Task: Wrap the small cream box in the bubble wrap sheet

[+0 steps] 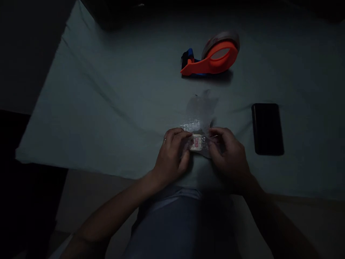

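Between my hands lies a small pale block with red marking [196, 142], resting on a sheet of clear plastic wrap [201, 108] that spreads out beyond it. My left hand [174, 151] grips the block and wrap from the left, thumb below and fingers above. On the right, my right hand [226, 151] pinches the crumpled edge of the wrap between thumb and fingers. The dim light hides what exactly the block is. Both hands stay close to the table's near edge.
A tape dispenser [210, 59] with an orange side and a roll of tape lies farther back. To the right is a black phone-like flat object [268, 129]. A pale green cloth [129, 82] with creases covers the table.
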A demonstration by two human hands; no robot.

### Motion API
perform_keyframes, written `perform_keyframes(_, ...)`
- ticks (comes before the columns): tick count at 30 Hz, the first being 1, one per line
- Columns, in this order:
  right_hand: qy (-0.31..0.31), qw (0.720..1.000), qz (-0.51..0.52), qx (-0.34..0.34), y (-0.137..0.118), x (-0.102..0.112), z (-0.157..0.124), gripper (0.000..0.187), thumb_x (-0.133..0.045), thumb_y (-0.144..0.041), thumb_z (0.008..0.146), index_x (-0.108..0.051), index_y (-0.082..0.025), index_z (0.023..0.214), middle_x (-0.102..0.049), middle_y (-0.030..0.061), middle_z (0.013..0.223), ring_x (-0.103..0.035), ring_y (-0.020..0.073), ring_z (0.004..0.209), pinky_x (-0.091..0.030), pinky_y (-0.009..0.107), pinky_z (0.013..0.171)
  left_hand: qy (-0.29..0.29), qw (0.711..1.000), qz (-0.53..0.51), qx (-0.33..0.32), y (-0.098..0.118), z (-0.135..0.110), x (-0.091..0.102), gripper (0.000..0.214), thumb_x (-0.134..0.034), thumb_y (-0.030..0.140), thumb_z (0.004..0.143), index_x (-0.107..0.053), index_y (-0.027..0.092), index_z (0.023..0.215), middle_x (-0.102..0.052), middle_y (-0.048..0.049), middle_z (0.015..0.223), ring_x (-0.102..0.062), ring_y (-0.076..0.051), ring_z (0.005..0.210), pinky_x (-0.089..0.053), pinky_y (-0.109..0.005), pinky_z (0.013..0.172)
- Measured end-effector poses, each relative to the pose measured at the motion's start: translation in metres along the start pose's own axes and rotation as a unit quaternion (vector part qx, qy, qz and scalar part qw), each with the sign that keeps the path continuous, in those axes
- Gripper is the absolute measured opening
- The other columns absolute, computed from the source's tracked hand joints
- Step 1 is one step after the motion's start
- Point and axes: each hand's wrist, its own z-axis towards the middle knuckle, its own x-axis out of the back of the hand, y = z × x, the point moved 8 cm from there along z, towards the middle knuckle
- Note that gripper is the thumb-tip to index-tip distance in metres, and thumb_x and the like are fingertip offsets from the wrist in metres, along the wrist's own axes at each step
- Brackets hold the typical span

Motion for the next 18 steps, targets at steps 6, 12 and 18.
perform_keyframes(6, 0.063, 0.997, -0.031, 0.032, 0.005, 0.013, 0.005, 0.025, -0.051, -0.010, 0.078, -0.051, -0.023, 0.098, -0.060, 0.0058, 0.096, -0.062, 0.0206, 0.089, -0.053, 0.034, 0.073, -0.078, 0.997, -0.002, -0.011, -0.007, 0.010, 0.005, 0.053, -0.041, -0.003, 0.070, -0.056, 0.024, 0.112, -0.032, -0.0083, 0.146, -0.033, -0.027, 0.138, -0.042, -0.045, 0.105)
perform_keyframes(12, -0.021, 0.990, -0.134, 0.045, 0.006, 0.003, 0.015, 0.039, -0.045, -0.006, 0.074, -0.061, -0.021, 0.106, -0.053, 0.0115, 0.118, -0.062, 0.0237, 0.093, -0.054, 0.039, 0.072, -0.154, 0.984, 0.082, 0.037, -0.027, 0.021, -0.003, 0.056, -0.042, 0.003, 0.072, -0.052, 0.010, 0.126, -0.047, -0.0163, 0.138, -0.039, -0.030, 0.135, -0.033, -0.051, 0.113)
perform_keyframes(18, -0.029, 0.982, -0.183, 0.027, 0.020, 0.001, 0.021, 0.057, -0.050, -0.012, 0.071, -0.053, -0.020, 0.128, -0.057, 0.0125, 0.116, -0.064, 0.0279, 0.090, -0.056, 0.043, 0.072, -0.105, 0.974, 0.178, 0.093, -0.045, 0.018, 0.010, 0.051, -0.048, 0.038, 0.090, -0.048, 0.006, 0.129, -0.051, -0.0197, 0.128, -0.041, -0.034, 0.127, -0.031, -0.055, 0.110)
